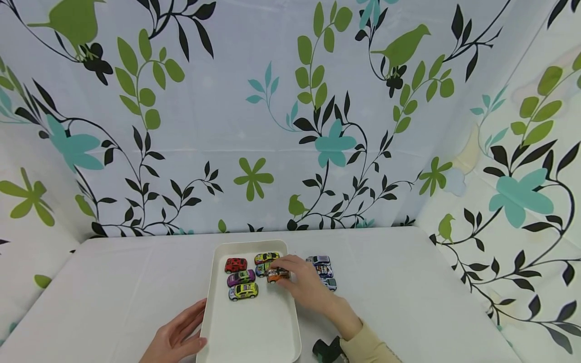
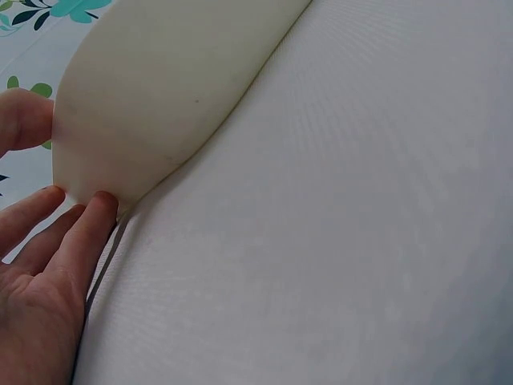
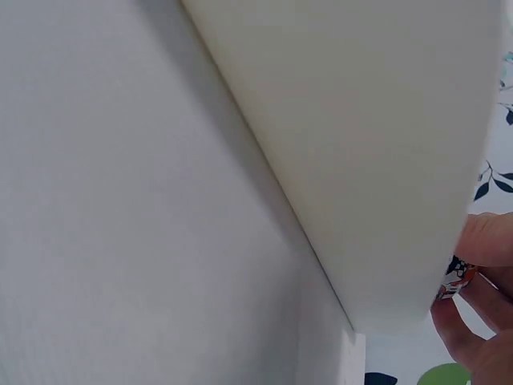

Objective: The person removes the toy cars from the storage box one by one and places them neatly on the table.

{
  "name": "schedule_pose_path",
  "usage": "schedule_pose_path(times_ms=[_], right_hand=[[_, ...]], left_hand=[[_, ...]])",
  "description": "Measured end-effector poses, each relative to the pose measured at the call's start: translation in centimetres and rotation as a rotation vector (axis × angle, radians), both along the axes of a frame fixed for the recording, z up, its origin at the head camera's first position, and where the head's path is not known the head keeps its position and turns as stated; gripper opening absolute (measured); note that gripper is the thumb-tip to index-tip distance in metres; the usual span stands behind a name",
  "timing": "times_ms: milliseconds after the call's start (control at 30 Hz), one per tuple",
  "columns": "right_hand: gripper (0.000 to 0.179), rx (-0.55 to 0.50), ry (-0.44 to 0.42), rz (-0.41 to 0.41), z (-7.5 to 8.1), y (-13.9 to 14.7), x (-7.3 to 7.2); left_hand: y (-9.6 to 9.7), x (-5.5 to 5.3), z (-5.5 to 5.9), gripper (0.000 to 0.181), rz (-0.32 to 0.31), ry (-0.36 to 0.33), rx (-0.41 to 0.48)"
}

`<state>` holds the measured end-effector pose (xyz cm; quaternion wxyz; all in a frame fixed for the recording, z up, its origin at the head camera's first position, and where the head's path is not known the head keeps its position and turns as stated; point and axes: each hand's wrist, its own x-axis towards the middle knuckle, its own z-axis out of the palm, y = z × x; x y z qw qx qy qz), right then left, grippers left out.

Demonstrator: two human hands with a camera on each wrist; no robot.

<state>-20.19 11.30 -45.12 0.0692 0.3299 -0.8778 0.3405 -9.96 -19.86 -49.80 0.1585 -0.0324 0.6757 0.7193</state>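
My right hand (image 1: 306,282) pinches an orange toy car (image 1: 277,275) between thumb and fingers, over the right part of a white tray (image 1: 254,333). The same toy car (image 3: 457,277) shows partly past the tray wall in the right wrist view. On the tray are a red toy car (image 1: 236,264), a purple one (image 1: 241,278), a yellow one (image 1: 243,291), another yellow one (image 1: 266,257) and a partly covered toy car (image 1: 261,269). My left hand (image 1: 177,335) touches the tray's left side with extended fingers; the fingertips (image 2: 102,200) lie against its outer wall.
Right of the tray, on the white tabletop (image 1: 386,282), stand a silver toy car (image 1: 318,259), a blue-and-white one (image 1: 325,270) and another (image 1: 330,284) partly behind the right hand. A dark object (image 1: 328,350) lies by the right sleeve. Patterned cloth (image 1: 204,126) hangs behind.
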Motion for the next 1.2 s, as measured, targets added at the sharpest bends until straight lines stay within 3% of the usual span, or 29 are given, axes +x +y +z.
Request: schedule_pose_path(times_ms=[367,800,1200], right_hand=[[0.037,-0.048,0.057,-0.028,0.2,2.2,-0.6],[0.038,-0.068,0.053,-0.082,-0.6,5.8,-1.8],[0.035,-0.083,0.024,-0.156,-1.1,8.6,-2.7]], left_hand=[[-0.2,-0.1,0.0,0.084,-0.019,-0.003,0.004],[0.0,-0.1,-0.2,0.082,-0.002,0.005,-0.047],[-0.1,-0.1,-0.3,0.081,-0.012,0.012,-0.007]])
